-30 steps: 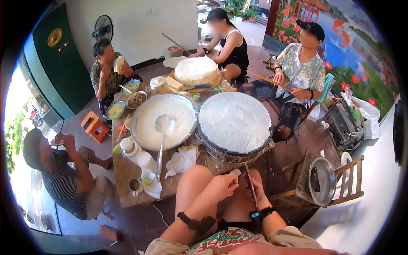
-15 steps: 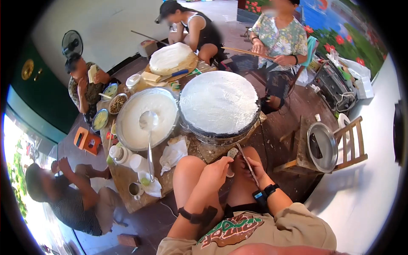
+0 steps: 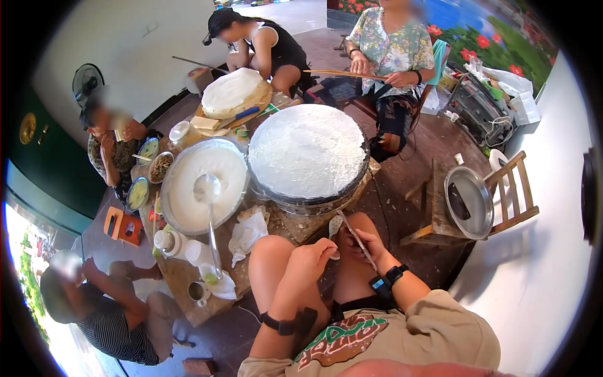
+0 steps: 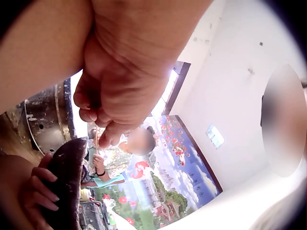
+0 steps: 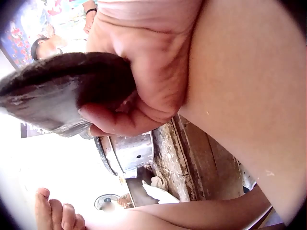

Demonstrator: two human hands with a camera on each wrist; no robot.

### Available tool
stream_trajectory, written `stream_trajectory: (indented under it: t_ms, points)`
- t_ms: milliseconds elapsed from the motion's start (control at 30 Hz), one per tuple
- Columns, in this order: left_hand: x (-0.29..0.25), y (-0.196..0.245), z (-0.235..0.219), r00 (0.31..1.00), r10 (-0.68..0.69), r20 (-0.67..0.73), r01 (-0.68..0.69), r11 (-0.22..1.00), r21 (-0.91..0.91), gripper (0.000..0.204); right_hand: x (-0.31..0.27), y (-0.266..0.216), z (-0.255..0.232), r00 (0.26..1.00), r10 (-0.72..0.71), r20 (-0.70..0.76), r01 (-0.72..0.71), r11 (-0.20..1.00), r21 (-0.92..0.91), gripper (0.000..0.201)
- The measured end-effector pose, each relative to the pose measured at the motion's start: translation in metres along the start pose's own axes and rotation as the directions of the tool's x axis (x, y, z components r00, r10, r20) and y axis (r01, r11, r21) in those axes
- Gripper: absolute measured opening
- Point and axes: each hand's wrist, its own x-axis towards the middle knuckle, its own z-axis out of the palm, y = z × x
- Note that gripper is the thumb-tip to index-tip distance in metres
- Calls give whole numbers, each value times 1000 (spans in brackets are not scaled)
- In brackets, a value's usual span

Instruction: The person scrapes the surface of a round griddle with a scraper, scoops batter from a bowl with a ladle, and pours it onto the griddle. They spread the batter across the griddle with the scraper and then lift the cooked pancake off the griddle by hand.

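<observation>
Resting over the right thigh, my right hand [image 3: 370,247] grips a dark, flat scraper [image 5: 57,91] with a curved edge. In the head view the scraper stands nearly edge-on, its far end near the griddle's [image 3: 308,204] front side. White batter [image 3: 308,151] coats the round griddle top. My left hand [image 3: 309,259] is above the left thigh, fingers curled in and fingertips close together. Nothing shows between those fingers in the wrist views. Left of the griddle is a big metal basin [image 3: 188,227] of batter, with a ladle [image 3: 212,239] lying in it.
A stack of white flatbreads [image 3: 231,94] and a blue-handled knife [image 3: 247,113] lie at the table's back. A crumpled white bag [image 3: 248,235], a bottle [image 3: 169,242] and a metal cup [image 3: 198,292] are front left. Several people sit around. A metal pan [image 3: 480,207] rests on a chair at right.
The head view has turned, so the table appears farther left and higher. My left hand's fingers have curled in more. The right hand keeps its grip on the scraper.
</observation>
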Motion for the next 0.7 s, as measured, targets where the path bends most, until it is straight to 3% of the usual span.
stream_trajectory:
  t_ms: [200, 433, 567, 700]
  points:
    - [1, 2, -2, 1000, 12, 0, -12, 1000, 29, 11, 0, 1, 3, 999, 6, 35, -7, 1000, 29, 41]
    - [-2, 1, -1, 999, -14, 33, 13, 998, 57, 11, -1, 2, 15, 994, -10, -109, 6, 999, -42, 37]
    - [-1, 5, -5, 987, -83, 141, 72, 994, 76, 12, -3, 2, 11, 1000, -3, -30, 3, 1000, 23, 41]
    - [-1, 2, -4, 981, -57, 184, 45, 996, 70, 13, 1, 2, 1, 1000, -2, 4, 2, 1000, 29, 40]
